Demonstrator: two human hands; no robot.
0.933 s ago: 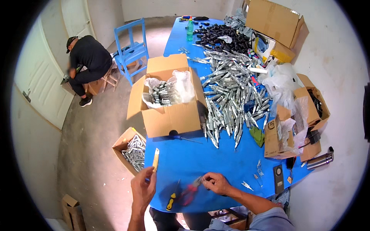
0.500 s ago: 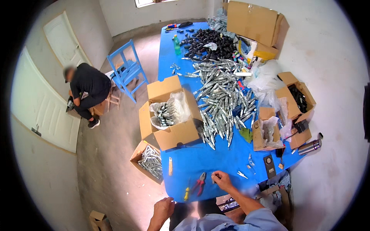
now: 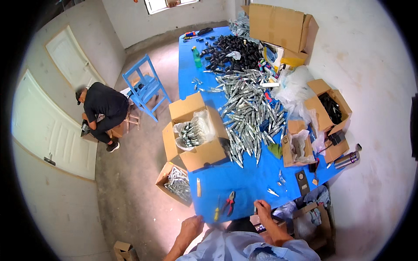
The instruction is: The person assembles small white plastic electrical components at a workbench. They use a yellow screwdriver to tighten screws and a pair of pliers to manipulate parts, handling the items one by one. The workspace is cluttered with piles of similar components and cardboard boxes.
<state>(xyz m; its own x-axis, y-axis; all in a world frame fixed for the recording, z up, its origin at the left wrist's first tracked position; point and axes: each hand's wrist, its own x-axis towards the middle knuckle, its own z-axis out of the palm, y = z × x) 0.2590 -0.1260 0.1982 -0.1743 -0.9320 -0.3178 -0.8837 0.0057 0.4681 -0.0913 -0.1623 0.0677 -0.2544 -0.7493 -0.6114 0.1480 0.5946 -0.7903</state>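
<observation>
My right hand is at the front edge of the blue-covered table, its fingers pinched on something small that I cannot make out. By the table's near left corner, my left hand has its fingers curled together; whatever may be in them is hidden. Between the hands lie red-handled pliers and a yellow-handled screwdriver. A small light metal piece rests beyond my right hand. Farther up spreads a big heap of silver, pen-shaped metal parts.
An open carton holding wrapped silver parts stands at the table's left. Below it, another box sits on the floor. Black parts are heaped at the far end. A steel flask stands right. A person sits by the doors.
My right hand has moved right and nearer the table's front edge, away from the pliers. My left hand stays by the near left corner. The whole view has shifted slightly.
</observation>
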